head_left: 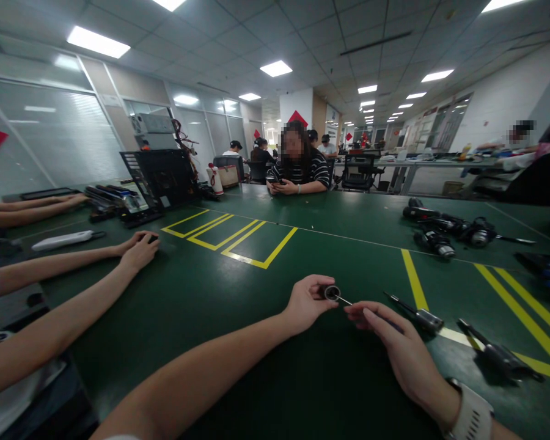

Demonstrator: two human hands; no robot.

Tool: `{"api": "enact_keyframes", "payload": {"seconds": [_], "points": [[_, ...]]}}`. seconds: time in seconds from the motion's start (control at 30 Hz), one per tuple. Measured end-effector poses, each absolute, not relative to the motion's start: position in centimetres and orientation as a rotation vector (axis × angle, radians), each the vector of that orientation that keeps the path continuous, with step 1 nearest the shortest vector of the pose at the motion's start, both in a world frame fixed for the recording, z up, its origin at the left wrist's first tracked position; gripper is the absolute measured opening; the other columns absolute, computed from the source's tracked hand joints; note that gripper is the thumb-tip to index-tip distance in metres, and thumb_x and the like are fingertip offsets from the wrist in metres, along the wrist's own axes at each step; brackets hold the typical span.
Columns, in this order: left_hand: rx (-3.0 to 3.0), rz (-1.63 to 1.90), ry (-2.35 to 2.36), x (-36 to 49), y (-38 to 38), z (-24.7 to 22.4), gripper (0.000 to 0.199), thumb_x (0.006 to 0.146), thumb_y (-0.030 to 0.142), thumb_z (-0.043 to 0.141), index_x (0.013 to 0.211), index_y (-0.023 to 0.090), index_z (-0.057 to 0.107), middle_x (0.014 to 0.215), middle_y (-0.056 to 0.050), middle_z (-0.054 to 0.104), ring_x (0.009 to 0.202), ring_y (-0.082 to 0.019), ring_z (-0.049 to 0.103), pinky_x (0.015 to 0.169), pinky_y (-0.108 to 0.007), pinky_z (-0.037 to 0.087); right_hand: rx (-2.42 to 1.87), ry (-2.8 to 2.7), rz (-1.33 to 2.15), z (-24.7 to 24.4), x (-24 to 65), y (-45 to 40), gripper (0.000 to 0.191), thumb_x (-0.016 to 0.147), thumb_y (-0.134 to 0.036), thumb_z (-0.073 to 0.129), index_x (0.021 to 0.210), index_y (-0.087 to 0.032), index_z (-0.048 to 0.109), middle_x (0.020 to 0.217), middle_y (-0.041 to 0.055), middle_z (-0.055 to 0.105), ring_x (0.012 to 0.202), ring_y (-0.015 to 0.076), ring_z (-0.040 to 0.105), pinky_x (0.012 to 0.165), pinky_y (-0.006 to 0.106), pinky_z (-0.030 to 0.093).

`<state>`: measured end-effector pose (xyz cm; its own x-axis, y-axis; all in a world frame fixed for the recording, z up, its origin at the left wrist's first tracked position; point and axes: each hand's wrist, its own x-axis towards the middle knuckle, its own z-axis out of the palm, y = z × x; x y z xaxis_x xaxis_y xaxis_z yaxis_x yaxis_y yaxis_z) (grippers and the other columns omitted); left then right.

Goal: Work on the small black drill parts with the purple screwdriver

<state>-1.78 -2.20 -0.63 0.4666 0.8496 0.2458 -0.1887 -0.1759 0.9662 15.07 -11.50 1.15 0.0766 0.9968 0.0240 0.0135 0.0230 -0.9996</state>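
Note:
My left hand (306,305) is closed around a small dark cylindrical part with a round metal rim (332,293), whose open end faces me. Most of that part is hidden behind my fingers. A thin metal rod (344,300) is pinched in my right hand (385,333), and its far tip reaches the rim; I cannot tell how deep it goes. Just right of my right hand lie two dark metal cylinders with narrow shafts, one nearer (428,321) and one farther right (504,359).
Yellow tape (266,266) marks the green table (201,342). Several black power-tool-like items (440,229) lie at the far right. A co-worker's hands (140,249) rest at left, near a white elongated device (66,240). A black panel (158,177) stands behind. Someone sits opposite holding a phone (277,182).

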Motion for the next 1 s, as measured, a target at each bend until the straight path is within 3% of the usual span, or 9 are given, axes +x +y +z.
{"api": "enact_keyframes", "payload": {"seconds": [0.13,0.3,0.43,0.8,1.0], "points": [[1.399,1.017,0.637,-1.6,-2.1,-0.6,0.043,0.059,0.001,0.073,0.098,0.013,0.058,0.098,-0.007,0.065,0.085,-0.017,0.065,0.080,-0.034,0.051,-1.221,-1.182,1.114,1.1,15.1,-11.5,0.029,0.083,-0.042,0.053,0.096,-0.021,0.068,0.105,0.0078,0.067,0.100,0.0262,0.060,0.087,0.041,0.046],[1.438,1.029,0.629,-1.5,-2.4,-0.7,0.041,0.060,0.000,0.071,0.096,0.013,0.058,0.088,-0.004,0.065,0.083,-0.016,0.064,0.077,-0.032,0.051,-1.371,-1.483,0.777,1.4,14.6,-12.4,0.028,0.083,-0.042,0.052,0.098,-0.023,0.066,0.104,0.0068,0.067,0.100,0.0253,0.059,0.088,0.041,0.045],[1.499,1.050,0.668,-1.4,-2.4,-0.8,0.039,0.058,-0.001,0.072,0.092,0.014,0.059,0.091,-0.004,0.064,0.083,-0.017,0.064,0.074,-0.032,0.051,-1.368,-1.627,0.588,1.4,14.3,-12.8,0.026,0.084,-0.038,0.050,0.097,-0.023,0.067,0.099,0.0070,0.068,0.095,0.0244,0.061,0.085,0.039,0.046],[1.471,0.973,0.646,-1.7,-2.5,-0.4,0.041,0.060,0.003,0.073,0.097,0.014,0.057,0.089,-0.004,0.065,0.083,-0.017,0.064,0.079,-0.036,0.051,-1.303,-1.241,1.051,1.2,15.3,-11.7,0.030,0.084,-0.044,0.052,0.094,-0.021,0.069,0.103,0.0066,0.069,0.100,0.0250,0.061,0.090,0.040,0.045],[1.532,0.976,0.688,-1.6,-2.1,-0.9,0.041,0.060,0.002,0.072,0.096,0.014,0.057,0.089,-0.003,0.062,0.082,-0.016,0.063,0.077,-0.034,0.051,-1.425,-1.410,0.825,1.7,14.7,-12.4,0.030,0.083,-0.045,0.052,0.093,-0.022,0.069,0.098,0.0071,0.069,0.094,0.0261,0.062,0.081,0.039,0.048]]}}
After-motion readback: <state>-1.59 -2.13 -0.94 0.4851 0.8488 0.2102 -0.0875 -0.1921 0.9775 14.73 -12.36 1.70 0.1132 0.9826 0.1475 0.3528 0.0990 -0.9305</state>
